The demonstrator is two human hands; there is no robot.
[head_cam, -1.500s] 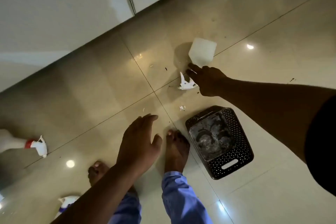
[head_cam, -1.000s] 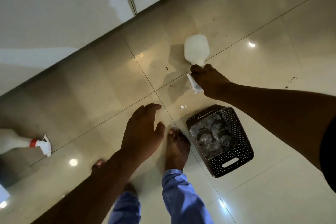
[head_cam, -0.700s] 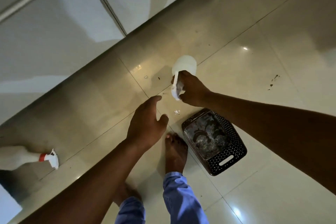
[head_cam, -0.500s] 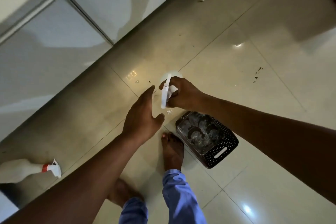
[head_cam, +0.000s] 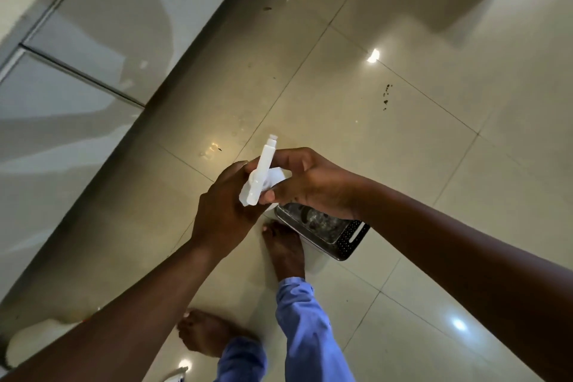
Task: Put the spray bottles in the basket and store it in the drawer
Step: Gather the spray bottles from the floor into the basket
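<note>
I hold a white spray bottle (head_cam: pixel 259 177) in the air, upright, its trigger head towards me and most of its body hidden behind my fingers. My right hand (head_cam: pixel 310 186) grips it at the neck. My left hand (head_cam: pixel 221 211) closes on it from the left side. Directly below my right hand, the dark perforated basket (head_cam: pixel 352 237) stands on the floor, half hidden by my wrist. A second white spray bottle (head_cam: pixel 34 339) lies on the floor at the lower left, mostly behind my left forearm.
White cabinet fronts (head_cam: pixel 93 40) run along the upper left above the glossy tiled floor (head_cam: pixel 403 149). My bare feet (head_cam: pixel 283 250) stand beside the basket. A white trigger tip of another spray bottle (head_cam: pixel 176 374) shows at the bottom edge.
My right hand lifted the spray bottle off the floor and brought it over the basket. My left hand rose to meet it and closed on it. The view tilted, and the basket slid under my wrist.
</note>
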